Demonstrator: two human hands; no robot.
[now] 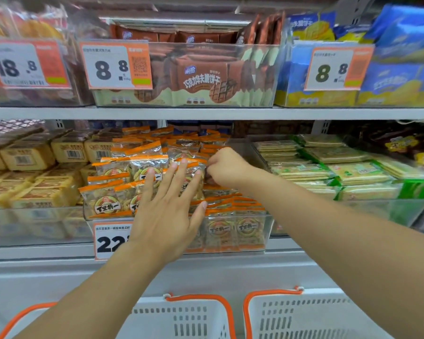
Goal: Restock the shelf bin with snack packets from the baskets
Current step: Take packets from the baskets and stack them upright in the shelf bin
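A clear shelf bin on the lower shelf is heaped with orange-edged snack packets. My left hand lies flat with spread fingers against the front of the heap. My right hand reaches in from the right, fingers curled round a packet at the heap's right side. Two white baskets with orange rims, the left basket and the right basket, stand below the shelf; their contents are out of sight.
Yellow packs fill the bin to the left, green-edged cracker packs the bin to the right. The upper shelf holds brown biscuit packs and blue packs behind price tags. A price tag hangs on the bin's front.
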